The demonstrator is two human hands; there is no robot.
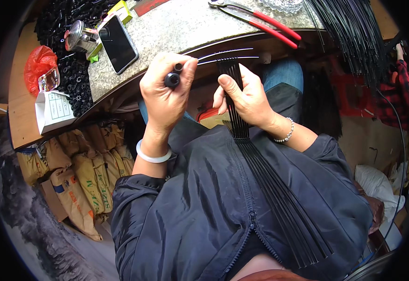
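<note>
My left hand [166,91] pinches small black cylindrical caps [172,78] between thumb and fingers, in front of my chest. My right hand [243,96] grips a bundle of thin black rods [279,201] that runs down across my dark jacket and fans out near my lap. The rods' top ends [228,58] stick out above my right hand, and two of them bend left toward the caps in my left hand. A pale bangle sits on my left wrist, a beaded bracelet on my right.
The speckled stone tabletop [181,23] ahead carries a dark smartphone [118,43], red-handled pliers [265,23], a pile of small black parts [73,70], a red bag [38,63] and more black rods [354,33]. Tan sacks [83,173] lie under the table at left.
</note>
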